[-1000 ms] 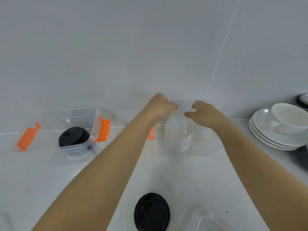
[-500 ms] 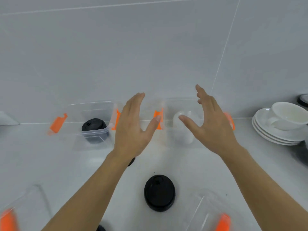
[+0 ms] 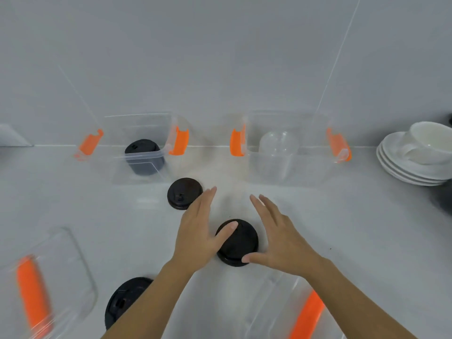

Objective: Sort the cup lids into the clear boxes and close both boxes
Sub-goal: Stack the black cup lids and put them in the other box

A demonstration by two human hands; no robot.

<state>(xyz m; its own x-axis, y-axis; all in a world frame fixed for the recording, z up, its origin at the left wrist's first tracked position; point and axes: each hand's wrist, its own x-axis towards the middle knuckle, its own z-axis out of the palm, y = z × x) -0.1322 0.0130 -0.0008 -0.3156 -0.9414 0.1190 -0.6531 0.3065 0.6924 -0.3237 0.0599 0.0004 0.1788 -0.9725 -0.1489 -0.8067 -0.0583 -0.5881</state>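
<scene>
A glossy white counter (image 3: 342, 228) meets a pale grey tiled wall (image 3: 220, 57) across the upper frame. At centre, the left hand (image 3: 198, 231) and right hand (image 3: 281, 238), both spread wide and empty, flank a black lid (image 3: 241, 243). Two clear boxes with orange latches stand against the wall: the left box (image 3: 137, 167) holds a black lid, the right box (image 3: 276, 167) clear lids. White saucers (image 3: 403, 167) are stacked at right.

We seem to be at a kitchen or café counter: a pale grey desk (image 3: 342, 228) meets a tiled wall (image 3: 220, 57), with stacked white saucers (image 3: 403, 167) carrying a cup (image 3: 430, 140), beside clear storage boxes (image 3: 281, 165) and black takeaway-cup lids (image 3: 184, 193).
</scene>
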